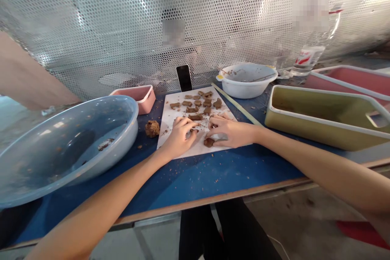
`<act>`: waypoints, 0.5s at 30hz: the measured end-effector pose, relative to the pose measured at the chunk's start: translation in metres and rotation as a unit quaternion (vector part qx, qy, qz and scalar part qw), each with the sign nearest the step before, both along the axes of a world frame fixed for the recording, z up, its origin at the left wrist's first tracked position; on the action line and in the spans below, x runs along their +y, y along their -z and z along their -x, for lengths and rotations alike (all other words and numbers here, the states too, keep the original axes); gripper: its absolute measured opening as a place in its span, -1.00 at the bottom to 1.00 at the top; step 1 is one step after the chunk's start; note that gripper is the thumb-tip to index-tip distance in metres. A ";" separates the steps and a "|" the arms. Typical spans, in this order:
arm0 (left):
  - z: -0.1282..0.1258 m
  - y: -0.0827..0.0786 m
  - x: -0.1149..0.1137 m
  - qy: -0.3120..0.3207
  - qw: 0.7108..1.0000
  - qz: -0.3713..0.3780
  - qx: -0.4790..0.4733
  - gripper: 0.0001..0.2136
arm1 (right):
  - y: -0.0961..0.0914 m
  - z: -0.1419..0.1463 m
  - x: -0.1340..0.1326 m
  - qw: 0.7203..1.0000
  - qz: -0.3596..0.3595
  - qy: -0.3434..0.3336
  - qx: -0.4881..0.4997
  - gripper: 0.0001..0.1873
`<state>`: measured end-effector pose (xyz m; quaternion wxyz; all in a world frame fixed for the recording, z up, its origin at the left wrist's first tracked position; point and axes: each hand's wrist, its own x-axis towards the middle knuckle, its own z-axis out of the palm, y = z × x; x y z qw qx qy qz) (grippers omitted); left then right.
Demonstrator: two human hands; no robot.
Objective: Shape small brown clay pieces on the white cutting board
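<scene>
The brown lump (209, 142) was found touching the near edge of the right hand (229, 132); the left hand (180, 135) was set farther off (both grips curled, closure not discernible).

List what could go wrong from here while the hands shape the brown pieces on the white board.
1. The phone leans upright at the white board's far edge; a reach for the far brown pieces might topple it.
2. The blue basin lies near the table's front edge, beside the arm of the left hand; a nudge could tip it off.
3. The right hand rests against one piece and may squash it.
</scene>
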<state>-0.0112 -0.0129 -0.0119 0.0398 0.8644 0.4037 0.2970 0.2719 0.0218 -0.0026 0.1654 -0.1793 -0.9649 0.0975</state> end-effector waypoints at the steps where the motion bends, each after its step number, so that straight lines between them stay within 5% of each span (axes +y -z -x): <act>1: 0.000 0.001 0.000 0.001 1.000 -0.001 -0.002 -0.78 | 0.000 0.001 0.000 1.000 0.004 0.005 0.001 -0.73; 15: 0.003 0.003 0.003 0.032 0.999 -0.013 0.003 -0.72 | 0.004 0.001 0.005 0.999 -0.010 0.034 0.035 -0.73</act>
